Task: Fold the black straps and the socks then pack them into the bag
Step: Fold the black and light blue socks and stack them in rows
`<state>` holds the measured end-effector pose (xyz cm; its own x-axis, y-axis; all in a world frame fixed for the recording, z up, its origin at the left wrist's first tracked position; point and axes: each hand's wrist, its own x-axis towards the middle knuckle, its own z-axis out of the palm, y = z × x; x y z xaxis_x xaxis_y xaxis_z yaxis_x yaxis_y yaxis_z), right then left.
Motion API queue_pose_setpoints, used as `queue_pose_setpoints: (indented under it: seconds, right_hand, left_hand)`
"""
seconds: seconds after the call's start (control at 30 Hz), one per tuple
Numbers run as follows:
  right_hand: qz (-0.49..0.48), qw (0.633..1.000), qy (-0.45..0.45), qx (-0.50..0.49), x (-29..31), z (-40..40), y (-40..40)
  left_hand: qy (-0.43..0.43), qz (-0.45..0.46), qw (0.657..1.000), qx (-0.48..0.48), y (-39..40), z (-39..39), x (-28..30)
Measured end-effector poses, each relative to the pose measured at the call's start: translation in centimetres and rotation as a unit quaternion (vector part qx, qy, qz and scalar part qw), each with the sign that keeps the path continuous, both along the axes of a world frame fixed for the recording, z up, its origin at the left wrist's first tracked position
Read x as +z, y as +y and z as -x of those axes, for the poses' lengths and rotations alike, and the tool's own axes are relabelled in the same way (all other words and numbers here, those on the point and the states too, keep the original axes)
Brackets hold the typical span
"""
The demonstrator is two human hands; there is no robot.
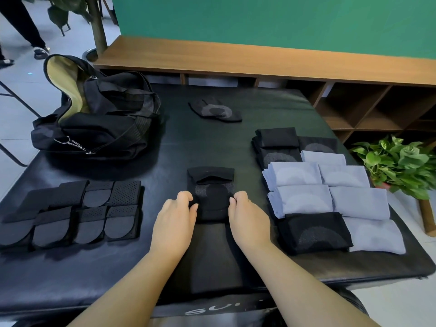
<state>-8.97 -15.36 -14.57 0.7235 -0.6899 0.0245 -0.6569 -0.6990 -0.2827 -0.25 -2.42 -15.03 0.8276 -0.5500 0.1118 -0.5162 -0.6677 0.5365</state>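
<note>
A black sock [212, 197] lies lengthwise at the middle of the black table [184, 147], its far end folded back. My left hand [175, 215] pinches its left edge and my right hand [247, 215] pinches its right edge. Folded black straps [77, 211] lie in rows at the left. Folded grey socks [335, 192] and black socks [278, 147] are stacked at the right. One loose black sock [215, 110] lies flat at the far middle. The black bag [94, 119] stands open at the far left corner.
A wooden shelf unit [354, 107] runs behind the table under a green wall. A potted green plant [398, 166] stands off the table's right edge. Someone's legs [21, 27] and a tree trunk in a pot are on the floor at the far left.
</note>
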Motion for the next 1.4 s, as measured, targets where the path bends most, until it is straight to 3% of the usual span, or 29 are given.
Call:
queue_pose_setpoints:
  seconds: [0.3, 0.43, 0.53, 0.83, 1.1, 1.4]
  right_hand:
    - [0.006, 1.0, 0.026, 0.009, 0.2, -0.5, -0.7]
    - [-0.029, 0.999, -0.043, -0.002, 0.4, -0.6, -0.9]
    - [0.02, 0.992, -0.11, 0.053, 0.3, -1.3, -1.1]
    - [-0.039, 0.988, -0.005, 0.148, 0.5, -2.0, -2.1]
    - [-0.055, 0.984, -0.033, 0.164, -0.3, -1.3, -2.0]
    - [-0.073, 0.98, -0.092, 0.163, 0.5, -1.1, -1.8]
  left_hand:
    - [-0.055, -0.059, 0.997, 0.004, -0.7, -0.7, 0.1]
    - [-0.117, -0.009, 0.992, -0.036, -0.6, -0.9, -0.3]
    - [-0.159, 0.021, 0.985, -0.065, -0.4, -1.1, -1.2]
    - [-0.125, -0.011, 0.985, -0.12, -0.8, -2.0, -2.1]
    - [-0.104, -0.082, 0.979, -0.156, -0.8, -2.2, -1.8]
    - [-0.082, -0.04, 0.98, -0.174, -0.7, -1.8, -0.9]
